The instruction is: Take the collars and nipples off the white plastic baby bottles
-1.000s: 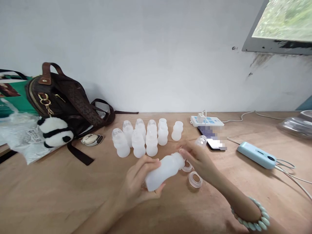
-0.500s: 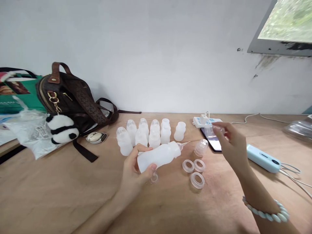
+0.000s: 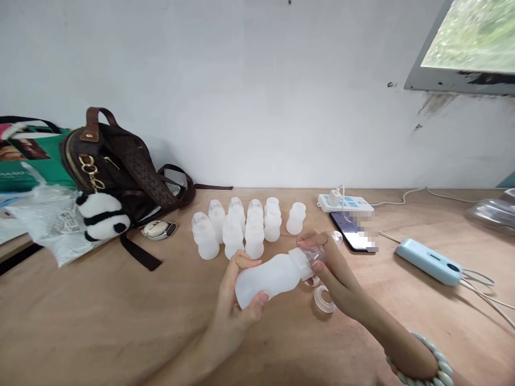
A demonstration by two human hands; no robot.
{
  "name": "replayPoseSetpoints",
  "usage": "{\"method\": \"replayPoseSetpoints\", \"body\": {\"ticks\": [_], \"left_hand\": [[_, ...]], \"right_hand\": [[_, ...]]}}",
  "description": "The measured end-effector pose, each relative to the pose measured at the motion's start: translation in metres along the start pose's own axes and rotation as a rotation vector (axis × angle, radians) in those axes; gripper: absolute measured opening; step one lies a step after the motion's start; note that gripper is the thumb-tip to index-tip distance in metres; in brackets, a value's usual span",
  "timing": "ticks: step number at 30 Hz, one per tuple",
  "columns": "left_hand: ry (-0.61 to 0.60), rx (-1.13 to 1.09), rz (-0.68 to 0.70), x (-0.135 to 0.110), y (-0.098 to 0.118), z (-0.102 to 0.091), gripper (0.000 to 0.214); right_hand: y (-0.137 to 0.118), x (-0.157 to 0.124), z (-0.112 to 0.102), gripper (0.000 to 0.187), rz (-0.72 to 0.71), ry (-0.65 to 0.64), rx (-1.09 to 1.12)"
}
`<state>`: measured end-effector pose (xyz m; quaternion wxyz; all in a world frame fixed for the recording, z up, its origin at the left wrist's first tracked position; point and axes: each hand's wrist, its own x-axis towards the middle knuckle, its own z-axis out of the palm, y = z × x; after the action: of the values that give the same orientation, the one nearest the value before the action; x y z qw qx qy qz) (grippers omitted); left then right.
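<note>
My left hand (image 3: 240, 300) is wrapped round a frosted white baby bottle (image 3: 267, 280), tilted with its top toward the right. Over the bottle's top sits a clear dome cap (image 3: 314, 256), gripped by the fingers of my right hand (image 3: 332, 268). A clear ring (image 3: 324, 299) lies on the table just below my right hand, and another is partly hidden behind the fingers. Behind the hands stand several white bottles with clear caps (image 3: 205, 236). To their right are open white bottles (image 3: 296, 218). Another clear cap (image 3: 337, 238) shows past my right hand.
A phone (image 3: 352, 230) lies by a white power strip (image 3: 346, 203) at the back right. Nearer is a light blue device (image 3: 428, 261) with cables. On the left are a brown backpack (image 3: 120, 161) with a panda plush (image 3: 103, 217), a plastic bag (image 3: 52, 225) and a mouse (image 3: 155, 229).
My right hand has come left and down from near the phone, bringing the clear cap onto the bottle's top. The bottle, in my left hand, has shifted slightly right and down.
</note>
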<state>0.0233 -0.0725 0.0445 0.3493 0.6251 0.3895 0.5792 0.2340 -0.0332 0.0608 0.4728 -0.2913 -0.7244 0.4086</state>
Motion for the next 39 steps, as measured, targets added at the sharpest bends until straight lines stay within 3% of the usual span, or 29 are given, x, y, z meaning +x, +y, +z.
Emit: {"method": "replayPoseSetpoints", "body": {"ticks": [6,8,11,13,16,21,26,28,30,34,36,39], "left_hand": [[-0.139,0.038,0.023,0.007,-0.004,-0.002,0.038],[-0.109,0.080,0.116,0.010,-0.007,-0.003,0.048],[0.040,0.104,0.230,0.015,-0.008,-0.010,0.043],[0.112,0.140,0.222,0.018,-0.005,-0.016,0.033],[0.104,0.249,0.167,0.020,-0.001,-0.025,0.020],[-0.030,0.449,0.104,0.019,0.000,-0.042,0.012],[-0.217,0.551,-0.043,0.009,-0.008,-0.059,0.018],[-0.280,0.575,-0.101,0.002,-0.015,-0.064,0.029],[-0.328,0.593,-0.132,-0.004,-0.024,-0.068,0.032],[-0.368,0.624,-0.121,-0.006,-0.033,-0.071,0.011],[-0.355,0.602,-0.127,-0.004,-0.030,-0.070,0.008],[-0.281,0.478,-0.168,0.000,-0.017,-0.064,0.014]], "right_hand": [[-0.009,0.017,-0.017,0.035,0.015,0.057,0.035],[-0.009,0.024,-0.029,0.038,0.020,0.162,0.009],[-0.005,0.030,-0.041,0.039,0.026,0.234,-0.251],[0.001,0.033,-0.039,0.037,0.028,0.150,-0.471],[0.012,0.042,-0.026,0.039,-0.026,0.024,-0.668],[0.030,0.067,-0.002,0.044,-0.129,-0.019,-0.803],[0.033,0.080,0.004,0.054,-0.151,0.002,-0.824],[0.027,0.075,-0.001,0.059,-0.129,0.045,-0.846],[0.019,0.065,-0.009,0.051,-0.087,0.054,-0.969],[0.016,0.035,-0.022,0.021,-0.022,-0.205,-1.306],[0.021,0.023,-0.023,0.016,-0.007,-0.319,-1.335],[0.027,0.016,-0.021,0.013,-0.017,-0.355,-1.309]]}}
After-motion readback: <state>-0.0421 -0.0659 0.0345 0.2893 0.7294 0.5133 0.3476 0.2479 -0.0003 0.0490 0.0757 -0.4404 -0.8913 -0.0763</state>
